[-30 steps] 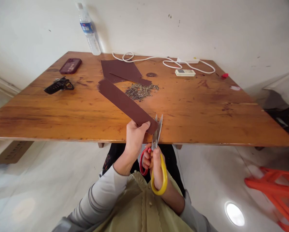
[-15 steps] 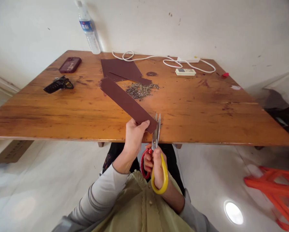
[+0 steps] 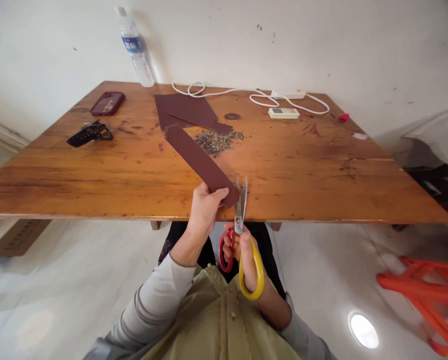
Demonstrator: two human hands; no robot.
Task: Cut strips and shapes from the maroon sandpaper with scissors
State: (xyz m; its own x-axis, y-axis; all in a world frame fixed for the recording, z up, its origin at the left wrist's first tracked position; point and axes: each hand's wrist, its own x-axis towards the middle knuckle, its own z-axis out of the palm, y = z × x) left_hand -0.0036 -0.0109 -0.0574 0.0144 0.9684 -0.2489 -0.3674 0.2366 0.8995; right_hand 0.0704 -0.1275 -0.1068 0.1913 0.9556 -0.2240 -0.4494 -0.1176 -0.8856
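My left hand (image 3: 205,207) pinches the near end of a long dark brown strip (image 3: 199,162), its thumb on top. The strip slants up to the left, and fine cuts fringe its far end. In my right hand (image 3: 246,255) are scissors (image 3: 239,212) with one red and one yellow handle; their blades are parted, beside the strip's near right corner. Beyond the strip lies a pile of small dark clippings (image 3: 218,142). Behind it, a larger brown sheet (image 3: 186,107) lies flat with a narrow brown piece (image 3: 201,121) over its front part.
On the wooden table (image 3: 302,170) are a dark red phone case (image 3: 107,103), a black object (image 3: 89,133), a bottle (image 3: 136,50), a white cable (image 3: 227,92), a power strip (image 3: 289,94) and a small white device (image 3: 283,113). An orange stool (image 3: 415,282) stands right.
The scissor blades have opened a little wider. My left hand has shifted slightly left with the strip, whose far end has swung a little right and down. The view has shifted slightly.
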